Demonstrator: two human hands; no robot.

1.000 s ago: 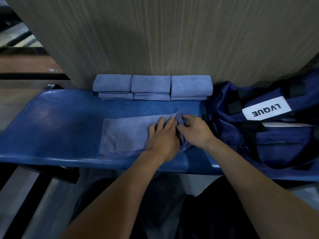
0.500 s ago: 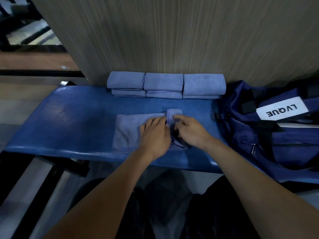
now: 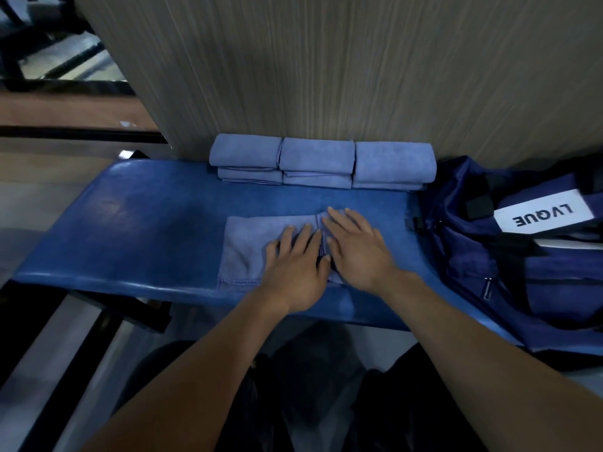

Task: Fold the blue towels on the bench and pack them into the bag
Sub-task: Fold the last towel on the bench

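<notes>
A light blue towel [image 3: 248, 246] lies flat on the blue padded bench [image 3: 140, 230], its right end folded over into a narrow band. My left hand [image 3: 295, 265] lies flat on the towel with straight fingers, just left of the fold. My right hand [image 3: 355, 249] presses flat on the folded band. Three stacks of folded blue towels [image 3: 321, 163] stand in a row against the wall at the back of the bench. A dark blue bag [image 3: 509, 256] with a white LVQUE label [image 3: 543, 215] sits on the bench's right end.
A wood-grain wall panel [image 3: 326, 66] rises directly behind the bench. Left of the bench lie floor and dark metal bars [image 3: 81, 135]. My dark-clothed legs are below the bench's front edge.
My right hand has let go of the pinched towel edge and now lies flat on the fold. The fold moved leftward over the towel. The camera view has shifted left.
</notes>
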